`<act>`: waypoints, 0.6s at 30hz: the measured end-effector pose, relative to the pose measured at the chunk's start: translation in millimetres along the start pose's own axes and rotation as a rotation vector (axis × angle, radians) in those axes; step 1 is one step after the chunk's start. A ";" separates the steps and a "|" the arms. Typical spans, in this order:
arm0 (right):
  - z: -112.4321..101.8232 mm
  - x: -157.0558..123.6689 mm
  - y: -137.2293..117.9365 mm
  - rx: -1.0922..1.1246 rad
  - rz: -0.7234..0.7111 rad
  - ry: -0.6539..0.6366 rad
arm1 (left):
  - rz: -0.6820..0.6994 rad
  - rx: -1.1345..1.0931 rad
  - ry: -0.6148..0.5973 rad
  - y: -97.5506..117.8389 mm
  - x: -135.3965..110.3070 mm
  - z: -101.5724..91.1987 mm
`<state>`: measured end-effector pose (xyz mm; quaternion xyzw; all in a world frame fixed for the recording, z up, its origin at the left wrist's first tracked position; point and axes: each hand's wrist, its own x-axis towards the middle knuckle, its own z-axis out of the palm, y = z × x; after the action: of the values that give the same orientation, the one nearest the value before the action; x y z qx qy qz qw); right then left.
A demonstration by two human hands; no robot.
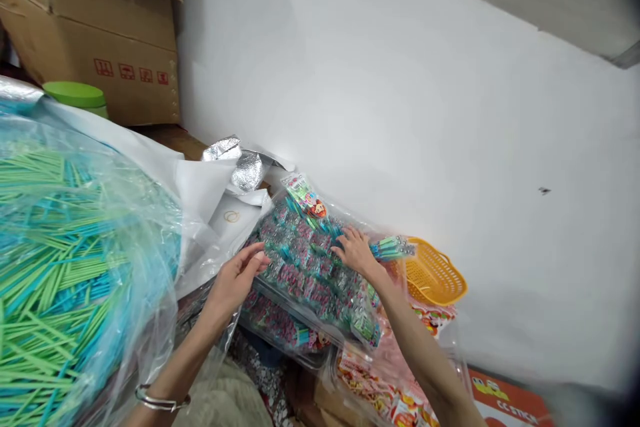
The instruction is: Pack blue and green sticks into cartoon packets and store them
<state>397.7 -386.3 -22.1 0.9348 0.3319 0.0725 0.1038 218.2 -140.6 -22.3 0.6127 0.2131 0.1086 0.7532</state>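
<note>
My right hand lies over a clear tray filled with small packets, its fingers spread and touching the packets on top. Beside its wrist, a bundle of blue-green sticks pokes out to the right. At the back of the tray, a packet with a cartoon label rests on the others. Over the tray's left edge hovers my left hand, thumb and fingers slightly apart, with nothing visible between them. A metal bangle circles the left wrist.
At left, a big plastic bag holds many green and blue sticks. A yellow basket stands by the wall, near bags of orange-and-white packets. Cardboard boxes and a green-lidded jar are behind. Rubber bands lie on white sheeting.
</note>
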 end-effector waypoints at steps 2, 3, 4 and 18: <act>-1.0 -1.5 6.2 0.008 0.017 0.010 | 0.006 -0.007 0.000 0.0 0.2 -1.3; -2.1 -2.9 9.5 0.008 0.025 0.016 | 0.008 -0.013 0.000 0.0 0.2 -1.7; -3.2 -4.8 12.7 0.010 0.030 0.021 | 0.008 -0.018 -0.003 -0.1 0.0 -1.9; -0.9 -6.9 28.5 0.071 0.001 0.006 | -0.002 -0.040 0.033 -2.2 3.5 -3.6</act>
<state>409.4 -412.2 -14.7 0.9379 0.3340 0.0634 0.0693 219.4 -136.4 -25.7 0.5953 0.2240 0.1222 0.7619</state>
